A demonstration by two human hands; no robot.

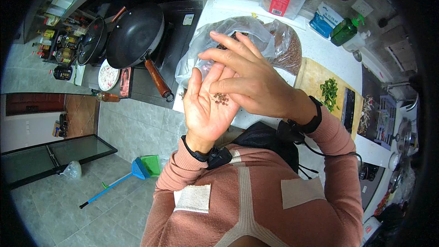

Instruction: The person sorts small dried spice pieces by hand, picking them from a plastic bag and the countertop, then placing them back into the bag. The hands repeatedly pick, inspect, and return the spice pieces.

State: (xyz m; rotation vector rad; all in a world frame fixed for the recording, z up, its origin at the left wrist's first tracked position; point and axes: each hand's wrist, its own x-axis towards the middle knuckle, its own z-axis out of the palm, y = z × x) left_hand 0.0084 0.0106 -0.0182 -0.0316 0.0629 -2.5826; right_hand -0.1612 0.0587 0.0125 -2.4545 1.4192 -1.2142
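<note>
Palm up, my left hand [209, 109] holds a small heap of dried reddish-brown peppercorns [221, 99] with bits of stem. Over it reaches my right hand [257, 79], its thumb or a finger close to the peppercorns and its other fingers spread; whether its fingertips pinch anything cannot be told. Just behind both hands, an opened clear plastic bag [288, 46] full of similar brown peppercorns lies on the white counter [219, 13]. Part of the bag's opening is hidden by my right hand.
A black wok [137, 37] with a wooden handle [157, 79] sits on the stove at left, beside a glass-lidded pan [92, 41] and a plate of food [108, 75]. At right, a wooden cutting board [308, 75] bears chopped green peppers [329, 92] and a cleaver [348, 109].
</note>
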